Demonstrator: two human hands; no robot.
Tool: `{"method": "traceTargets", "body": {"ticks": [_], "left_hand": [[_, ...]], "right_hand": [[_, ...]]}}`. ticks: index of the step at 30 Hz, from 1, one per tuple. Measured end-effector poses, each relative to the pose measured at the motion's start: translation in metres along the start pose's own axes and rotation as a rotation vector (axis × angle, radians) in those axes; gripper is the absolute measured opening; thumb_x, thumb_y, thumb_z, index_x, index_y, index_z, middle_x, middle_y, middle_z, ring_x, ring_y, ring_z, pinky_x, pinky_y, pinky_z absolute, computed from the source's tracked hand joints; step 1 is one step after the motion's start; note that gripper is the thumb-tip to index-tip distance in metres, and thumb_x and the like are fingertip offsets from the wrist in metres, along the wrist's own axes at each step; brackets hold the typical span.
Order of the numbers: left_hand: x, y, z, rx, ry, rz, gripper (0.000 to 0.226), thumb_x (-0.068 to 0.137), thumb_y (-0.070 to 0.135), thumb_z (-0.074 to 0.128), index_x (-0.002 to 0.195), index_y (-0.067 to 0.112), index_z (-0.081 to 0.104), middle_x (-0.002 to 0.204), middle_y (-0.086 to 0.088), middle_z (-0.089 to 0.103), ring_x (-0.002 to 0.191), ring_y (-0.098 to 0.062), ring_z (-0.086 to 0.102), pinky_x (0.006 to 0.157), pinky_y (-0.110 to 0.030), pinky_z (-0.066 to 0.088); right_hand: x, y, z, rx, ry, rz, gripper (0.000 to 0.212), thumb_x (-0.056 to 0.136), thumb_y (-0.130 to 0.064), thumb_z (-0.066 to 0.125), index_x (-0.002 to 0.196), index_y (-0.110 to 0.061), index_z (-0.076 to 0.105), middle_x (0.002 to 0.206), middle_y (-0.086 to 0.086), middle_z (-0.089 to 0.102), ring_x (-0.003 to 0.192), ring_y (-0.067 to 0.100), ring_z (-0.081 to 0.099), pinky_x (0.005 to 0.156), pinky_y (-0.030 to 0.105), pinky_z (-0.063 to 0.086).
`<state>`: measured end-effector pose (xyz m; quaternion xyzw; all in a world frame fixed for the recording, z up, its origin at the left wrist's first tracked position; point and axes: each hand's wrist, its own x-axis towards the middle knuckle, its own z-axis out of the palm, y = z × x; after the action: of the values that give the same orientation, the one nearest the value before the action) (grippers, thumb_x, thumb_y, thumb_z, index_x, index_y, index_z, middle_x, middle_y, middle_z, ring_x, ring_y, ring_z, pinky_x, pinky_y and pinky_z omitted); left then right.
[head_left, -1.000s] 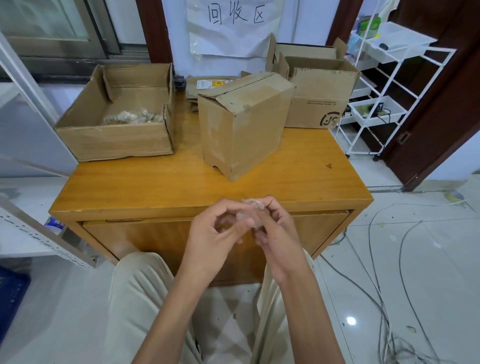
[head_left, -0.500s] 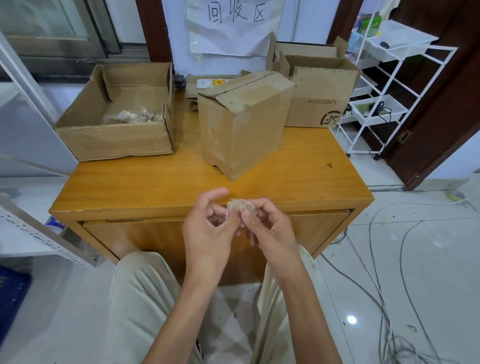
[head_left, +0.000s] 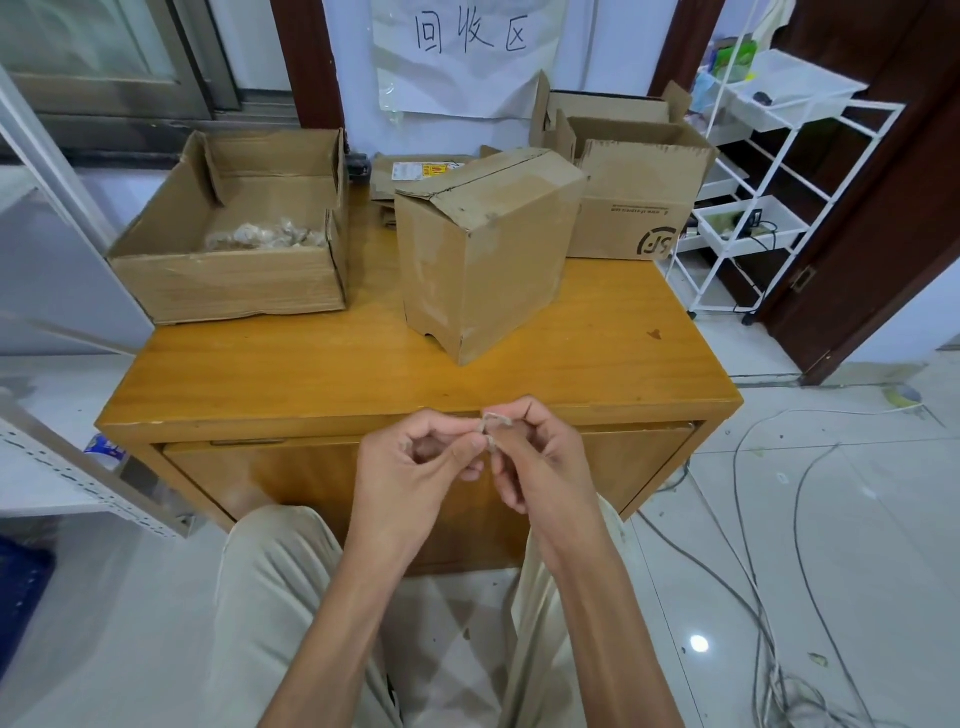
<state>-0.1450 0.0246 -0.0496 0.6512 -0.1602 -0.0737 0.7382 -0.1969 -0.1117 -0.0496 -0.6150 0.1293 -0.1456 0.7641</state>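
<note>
The worktop (head_left: 311, 374) carried three cardboard boxes: an open box (head_left: 228, 286) at the left, a shut box (head_left: 493, 270) in the middle and a back box (head_left: 639, 208) at the right rear. In front of its near edge, above the person's lap, the left grip (head_left: 410, 467) and the right grip (head_left: 540, 462) met fingertip to fingertip. Both were pinched on a scrap (head_left: 492, 422), a thin, pale, half-clear strip bent into a small arch between them, clear of the worktop.

To my eye it looked like a used bit of packing tape or film, though it was too small to be sure. I judged it nearly weightless and limp, quick to crease and likely tacky on one side, so that it would cling to skin rather than slip. It would not break, but it could tear or fold onto itself. The best hold seemed to be at its two ends, with thumb and forefinger, as both grips had it. A heap of similar pale wads (head_left: 265, 236) lay in the open box.

As for writing, a paper sign (head_left: 467, 52) on the wall behind read "回收区" in large hand-drawn characters. The back box bore an upside-down "SF" logo (head_left: 655, 243) under a line of print too small to read. A shipping label (head_left: 426, 170) with a yellow patch lay on flat cardboard behind the shut box; its text was illegible.
</note>
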Motion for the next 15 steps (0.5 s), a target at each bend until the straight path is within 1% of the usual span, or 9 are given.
{"method": "traceTargets", "body": {"ticks": [2, 4, 6, 8, 10, 11, 13, 14, 15], "left_hand": [[0.001, 0.0, 0.001, 0.079, 0.014, 0.045, 0.001, 0.088, 0.012, 0.078, 0.089, 0.012, 0.078, 0.076, -0.006, 0.076, 0.067, -0.02, 0.07, 0.066, -0.036, 0.061], [0.002, 0.0, 0.002, 0.097, 0.001, 0.057, 0.006, 0.091, 0.014, 0.076, 0.085, 0.012, 0.075, 0.073, -0.006, 0.073, 0.066, -0.019, 0.066, 0.065, -0.037, 0.057], [0.001, 0.005, 0.0, -0.053, -0.016, -0.003, 0.016, 0.093, 0.017, 0.072, 0.085, 0.004, 0.07, 0.074, -0.009, 0.071, 0.067, -0.019, 0.063, 0.066, -0.031, 0.053], [0.002, 0.009, -0.006, -0.194, -0.043, -0.073, 0.02, 0.093, 0.022, 0.07, 0.084, 0.004, 0.069, 0.075, -0.013, 0.066, 0.071, -0.022, 0.06, 0.07, -0.031, 0.051], [0.004, 0.01, -0.011, -0.202, -0.094, -0.08, 0.018, 0.094, 0.022, 0.072, 0.083, 0.008, 0.069, 0.076, -0.014, 0.064, 0.072, -0.024, 0.057, 0.07, -0.032, 0.051], [0.005, 0.01, -0.012, -0.195, -0.132, -0.079, 0.017, 0.094, 0.021, 0.073, 0.083, 0.008, 0.069, 0.076, -0.015, 0.064, 0.072, -0.024, 0.057, 0.07, -0.031, 0.051], [0.005, 0.012, -0.012, -0.171, -0.188, -0.086, 0.015, 0.093, 0.018, 0.072, 0.085, 0.006, 0.071, 0.076, -0.014, 0.067, 0.071, -0.021, 0.059, 0.068, -0.028, 0.052], [0.006, 0.014, -0.013, -0.145, -0.201, -0.074, 0.014, 0.093, 0.016, 0.071, 0.086, 0.004, 0.072, 0.075, -0.012, 0.068, 0.069, -0.019, 0.06, 0.067, -0.027, 0.052], [0.006, 0.015, -0.014, -0.104, -0.21, -0.056, 0.014, 0.092, 0.015, 0.072, 0.086, 0.002, 0.072, 0.075, -0.011, 0.07, 0.068, -0.017, 0.059, 0.066, -0.026, 0.051]], "right_hand": [[-0.002, 0.001, 0.005, 0.026, -0.015, -0.022, 0.012, 0.106, -0.008, 0.057, 0.1, -0.002, 0.066, 0.063, 0.01, 0.053, 0.043, 0.018, 0.042, 0.04, 0.024, 0.029], [-0.003, 0.002, 0.004, 0.117, -0.089, -0.02, 0.015, 0.107, -0.008, 0.054, 0.105, 0.002, 0.064, 0.066, 0.014, 0.055, 0.046, 0.021, 0.048, 0.041, 0.026, 0.035], [-0.003, 0.001, -0.001, 0.239, -0.224, -0.008, 0.023, 0.11, -0.012, 0.049, 0.115, 0.004, 0.063, 0.073, 0.017, 0.06, 0.052, 0.023, 0.056, 0.043, 0.027, 0.042], [-0.004, 0.0, -0.003, 0.29, -0.328, -0.004, 0.032, 0.112, -0.018, 0.044, 0.125, 0.006, 0.062, 0.081, 0.018, 0.064, 0.056, 0.021, 0.061, 0.045, 0.025, 0.046], [-0.005, 0.0, -0.003, 0.258, -0.34, -0.031, 0.028, 0.11, -0.02, 0.048, 0.118, 0.001, 0.064, 0.077, 0.015, 0.064, 0.052, 0.015, 0.057, 0.044, 0.023, 0.042], [-0.005, 0.001, -0.003, 0.249, -0.336, -0.037, 0.022, 0.108, -0.023, 0.053, 0.111, -0.004, 0.064, 0.071, 0.012, 0.062, 0.049, 0.013, 0.054, 0.044, 0.026, 0.037], [-0.004, 0.002, -0.003, 0.254, -0.354, -0.018, 0.019, 0.101, -0.029, 0.067, 0.101, -0.012, 0.059, 0.059, 0.007, 0.057, 0.045, 0.011, 0.048, 0.052, 0.038, 0.021], [-0.003, 0.002, -0.003, 0.244, -0.367, -0.002, 0.022, 0.099, -0.03, 0.071, 0.101, -0.013, 0.057, 0.056, 0.005, 0.054, 0.044, 0.011, 0.044, 0.057, 0.045, 0.017], [-0.003, 0.002, -0.003, 0.211, -0.371, 0.017, 0.023, 0.099, -0.03, 0.071, 0.103, -0.013, 0.056, 0.055, 0.005, 0.052, 0.043, 0.011, 0.041, 0.06, 0.049, 0.015]]}}
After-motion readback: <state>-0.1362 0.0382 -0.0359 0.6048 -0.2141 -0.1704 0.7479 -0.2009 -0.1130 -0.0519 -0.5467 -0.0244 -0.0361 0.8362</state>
